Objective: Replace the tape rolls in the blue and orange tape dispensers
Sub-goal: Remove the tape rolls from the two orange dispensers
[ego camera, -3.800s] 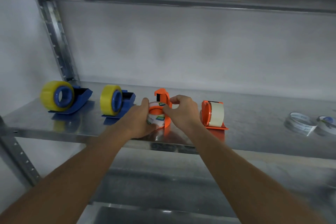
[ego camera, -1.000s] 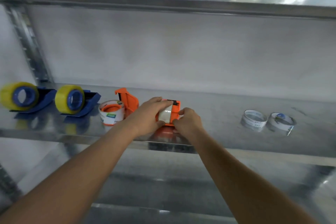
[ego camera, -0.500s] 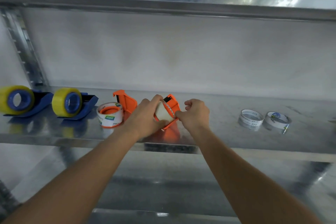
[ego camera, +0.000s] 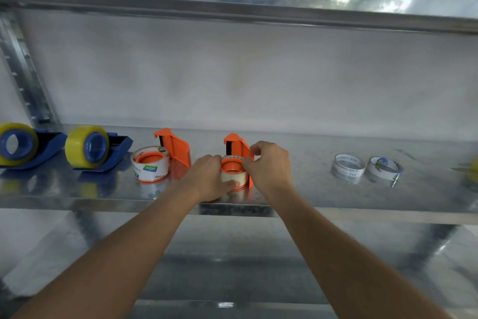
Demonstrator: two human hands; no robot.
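Shiny metal makes up the shelf (ego camera: 310,197), with a pale wall close behind and another shelf above.

Both hands work on one orange dispenser (ego camera: 236,146) near the front edge. It lies on its side, so its hub points up and the white roll (ego camera: 234,179) sits flat on it. The left hand (ego camera: 209,176) curls round the roll from the left, with its thumb along the front, likely to keep it from sliding. The right hand (ego camera: 270,163) has its fingers (ego camera: 248,161) pinched together at the roll's top right edge. It may be picking at the loose end of the tape, but I cannot tell for sure.

Just left of the left fingers lies a second orange dispenser (ego camera: 176,153), also on its side, with a printed roll (ego camera: 151,164) on its hub. Further left stand two blue dispensers (ego camera: 116,149) with yellow rolls (ego camera: 86,146) on them, so those look finished.

Well to the right of the right fingers lie two thin empty rings (ego camera: 349,166), probably the used-up cores.

Between the right hand and the rings the shelf is bare, so there is room to move that way. The front edge is very near the hands, so a hard tug toward the person could pull the dispenser off.
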